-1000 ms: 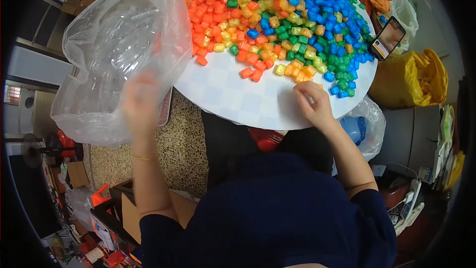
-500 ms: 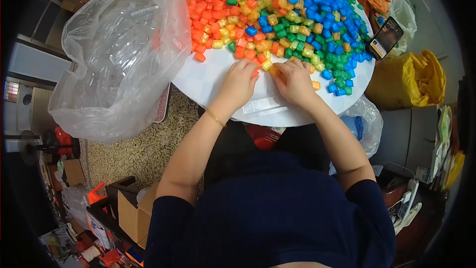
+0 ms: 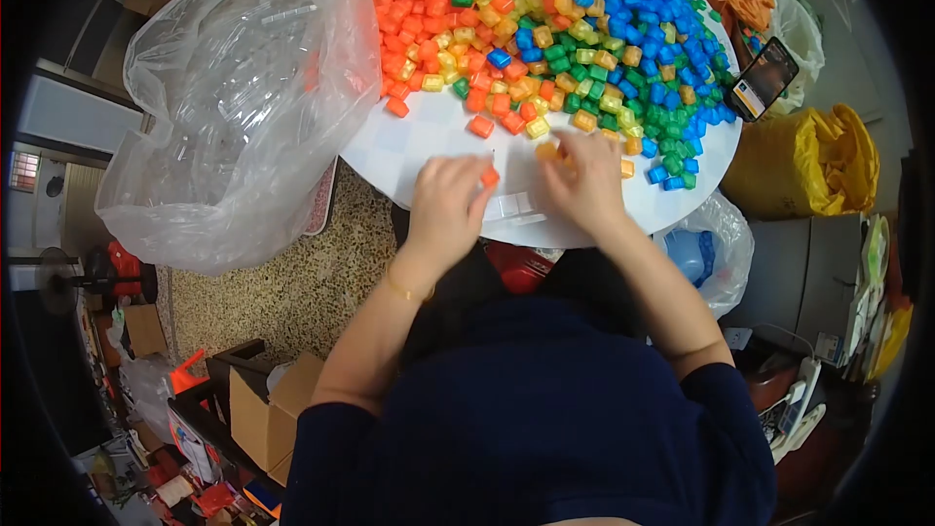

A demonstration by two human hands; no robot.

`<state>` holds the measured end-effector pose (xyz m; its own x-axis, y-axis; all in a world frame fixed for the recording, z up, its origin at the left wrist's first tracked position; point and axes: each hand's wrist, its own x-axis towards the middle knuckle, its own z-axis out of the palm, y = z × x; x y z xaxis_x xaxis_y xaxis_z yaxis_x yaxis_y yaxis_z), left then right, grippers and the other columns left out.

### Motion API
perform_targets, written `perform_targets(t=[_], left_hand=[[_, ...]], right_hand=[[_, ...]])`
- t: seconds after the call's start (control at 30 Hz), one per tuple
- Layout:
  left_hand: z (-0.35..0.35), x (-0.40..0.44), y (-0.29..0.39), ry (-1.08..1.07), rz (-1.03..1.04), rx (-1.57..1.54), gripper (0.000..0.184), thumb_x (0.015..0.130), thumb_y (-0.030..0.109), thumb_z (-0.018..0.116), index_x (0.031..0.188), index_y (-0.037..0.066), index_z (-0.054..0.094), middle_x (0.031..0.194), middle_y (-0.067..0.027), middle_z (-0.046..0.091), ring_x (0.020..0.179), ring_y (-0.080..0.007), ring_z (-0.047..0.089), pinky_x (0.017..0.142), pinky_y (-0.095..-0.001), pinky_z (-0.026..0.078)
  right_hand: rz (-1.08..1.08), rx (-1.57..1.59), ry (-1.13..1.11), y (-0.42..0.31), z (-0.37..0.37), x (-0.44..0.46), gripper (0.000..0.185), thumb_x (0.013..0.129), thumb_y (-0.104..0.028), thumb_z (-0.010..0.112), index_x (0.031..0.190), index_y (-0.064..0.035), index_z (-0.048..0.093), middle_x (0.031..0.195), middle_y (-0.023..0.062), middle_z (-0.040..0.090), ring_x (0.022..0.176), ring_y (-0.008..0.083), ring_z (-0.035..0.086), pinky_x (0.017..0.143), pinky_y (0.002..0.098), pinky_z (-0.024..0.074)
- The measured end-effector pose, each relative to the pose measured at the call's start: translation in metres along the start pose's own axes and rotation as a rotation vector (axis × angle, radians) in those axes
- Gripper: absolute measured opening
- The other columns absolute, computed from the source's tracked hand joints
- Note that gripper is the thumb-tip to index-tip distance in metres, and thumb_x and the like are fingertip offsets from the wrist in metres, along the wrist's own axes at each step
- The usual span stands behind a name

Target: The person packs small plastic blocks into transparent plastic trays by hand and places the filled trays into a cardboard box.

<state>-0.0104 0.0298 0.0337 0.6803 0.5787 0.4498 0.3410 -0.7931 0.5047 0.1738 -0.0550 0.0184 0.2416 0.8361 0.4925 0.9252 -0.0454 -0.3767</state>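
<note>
My left hand, slightly blurred, pinches an orange-red block between thumb and fingers. Closed too, my right hand has a yellow-orange block at its fingertips. Between and below the hands, a clear plastic tray with a row of compartments lies near the table's front edge; my right hand partly covers that area. Beyond my fingers spreads a big heap of small translucent blocks in orange-red, yellow, green and blue. A few loose ones, such as a yellow block, lie at its near edge.
The round white table stands before me. At its left is a large clear bag of clear plastic pieces. A phone leans at the right edge, near a yellow bag. An open cardboard box sits low left.
Both hands have drawn back from the heap toward me, the left one farther and to the left. An orange-red block now shows in the left fingers, and the hands are farther apart.
</note>
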Motion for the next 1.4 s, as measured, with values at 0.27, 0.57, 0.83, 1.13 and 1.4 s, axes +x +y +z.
perform_targets(t=[0.27, 0.57, 0.83, 1.13, 1.4], left_hand=[[0.007, -0.043, 0.014, -0.082, 0.043, 0.145, 0.040, 0.078, 0.022, 0.067, 0.114, 0.003, 0.062, 0.122, -0.0160, 0.055, 0.116, -0.0334, 0.046, 0.102, -0.0510, 0.029], [0.042, -0.030, 0.004, -0.101, 0.126, 0.000, 0.040, 0.075, 0.011, 0.068, 0.111, 0.002, 0.053, 0.118, -0.0183, 0.055, 0.107, -0.0341, 0.052, 0.094, -0.0428, 0.039], [0.023, -0.012, 0.028, -0.145, 0.070, 0.198, 0.045, 0.077, 0.019, 0.065, 0.118, 0.004, 0.052, 0.121, -0.0168, 0.053, 0.112, -0.0316, 0.048, 0.100, -0.0424, 0.032], [0.045, -0.020, 0.019, -0.120, 0.035, 0.077, 0.034, 0.078, 0.012, 0.063, 0.111, 0.005, 0.056, 0.117, -0.0161, 0.054, 0.107, -0.0280, 0.050, 0.091, -0.0416, 0.037], [0.045, -0.017, 0.021, -0.184, 0.116, 0.240, 0.049, 0.079, 0.011, 0.062, 0.126, 0.007, 0.051, 0.121, -0.0140, 0.052, 0.108, -0.0284, 0.049, 0.092, -0.0412, 0.037]], right_hand=[[-0.101, 0.252, -0.080, 0.004, 0.004, -0.004, 0.028, 0.073, -0.015, 0.071, 0.095, -0.0040, 0.060, 0.085, 0.0111, 0.058, 0.082, 0.0292, 0.053, 0.067, 0.0380, 0.0402], [0.057, 0.027, -0.073, 0.003, 0.013, 0.006, 0.029, 0.072, -0.017, 0.069, 0.095, -0.0040, 0.058, 0.085, 0.0107, 0.057, 0.086, 0.0289, 0.053, 0.077, 0.0399, 0.0377], [0.045, -0.035, 0.172, 0.037, 0.009, 0.032, 0.032, 0.069, -0.021, 0.072, 0.094, -0.0069, 0.058, 0.087, 0.0093, 0.055, 0.088, 0.0287, 0.051, 0.079, 0.0412, 0.0347], [0.031, 0.169, 0.083, 0.004, 0.008, -0.004, 0.036, 0.066, -0.009, 0.074, 0.100, -0.0052, 0.061, 0.084, 0.0096, 0.059, 0.078, 0.0290, 0.055, 0.068, 0.0376, 0.0422], [-0.137, 0.230, 0.108, 0.015, -0.014, -0.039, 0.010, 0.068, -0.006, 0.068, 0.075, -0.0067, 0.061, 0.086, 0.0086, 0.061, 0.079, 0.0282, 0.055, 0.070, 0.0399, 0.0408]])
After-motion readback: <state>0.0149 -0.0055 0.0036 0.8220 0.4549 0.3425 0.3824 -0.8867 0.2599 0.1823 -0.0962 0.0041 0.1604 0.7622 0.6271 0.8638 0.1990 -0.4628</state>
